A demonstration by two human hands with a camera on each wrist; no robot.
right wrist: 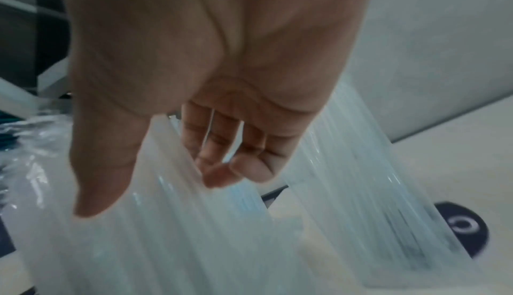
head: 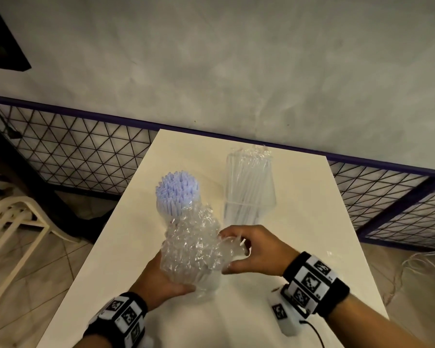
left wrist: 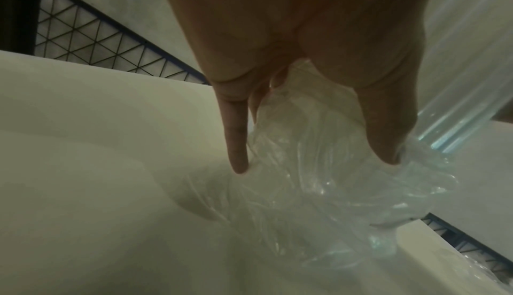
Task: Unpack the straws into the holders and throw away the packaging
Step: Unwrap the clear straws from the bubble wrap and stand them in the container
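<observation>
A bundle of clear straws in crumpled clear packaging (head: 191,249) stands tilted on the white table (head: 312,222). My left hand (head: 171,280) grips its lower end; in the left wrist view the left hand (left wrist: 311,163) has thumb and fingers around the packaging (left wrist: 319,190). My right hand (head: 226,251) pinches the film at the bundle's right side, and in the right wrist view the right hand (right wrist: 155,192) has fingers curled on the film over the straws (right wrist: 180,234). Behind stand a holder of purple-white straws (head: 177,197) and a second wrapped clear straw pack (head: 249,189).
A black wire-mesh fence (head: 73,151) runs behind the table below a grey wall. A white plastic chair (head: 13,222) stands on the tiled floor to the left. Loose cables (head: 422,262) lie on the floor to the right.
</observation>
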